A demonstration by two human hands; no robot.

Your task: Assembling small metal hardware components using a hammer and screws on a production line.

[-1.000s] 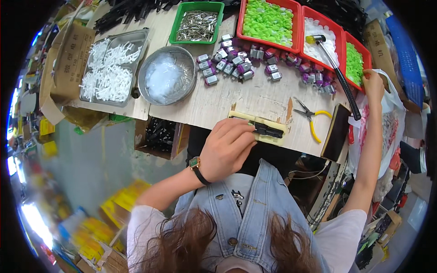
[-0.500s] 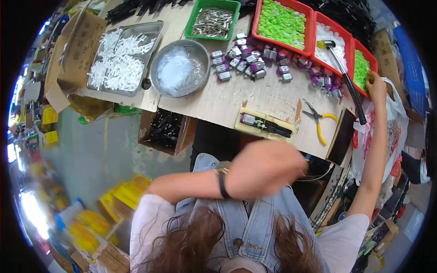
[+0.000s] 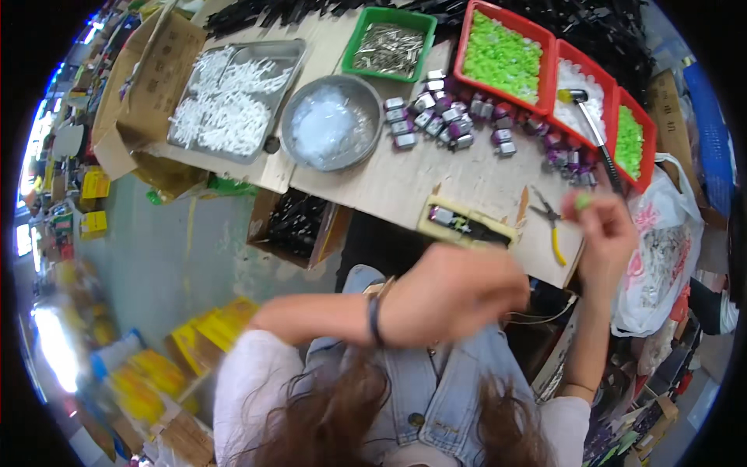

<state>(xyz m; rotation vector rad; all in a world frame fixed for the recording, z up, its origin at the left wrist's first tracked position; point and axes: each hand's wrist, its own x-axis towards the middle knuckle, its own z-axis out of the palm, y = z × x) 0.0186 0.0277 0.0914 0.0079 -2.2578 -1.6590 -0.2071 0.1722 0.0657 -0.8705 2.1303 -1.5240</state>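
My right hand [image 3: 608,233] pinches a small green plastic piece [image 3: 582,201] between thumb and fingertips, above the table's right side. My left hand [image 3: 459,294], slightly blurred, is curled in front of my chest, near the table's front edge; whatever its fingers may hold is hidden. Just beyond it lies a cream fixture block [image 3: 433,221], holding a black part [image 3: 487,233] with a small silver-and-purple motor [image 3: 442,213] at its left end. Yellow-handled pliers [image 3: 554,226] lie between the fixture and my right hand.
Red trays hold green pieces [image 3: 502,61] and white pieces [image 3: 576,78]; a hammer [image 3: 593,124] lies across one. Several motors [image 3: 443,117] lie loose. A green bin [image 3: 426,53], a metal bowl [image 3: 373,136] and a metal tray [image 3: 292,62] stand leftward. A plastic bag [image 3: 661,257] hangs at right.
My right hand has come from the right-hand red tray toward the pliers, now with a green piece in its fingertips. My left hand stays curled in front of my chest. The view has shifted slightly.
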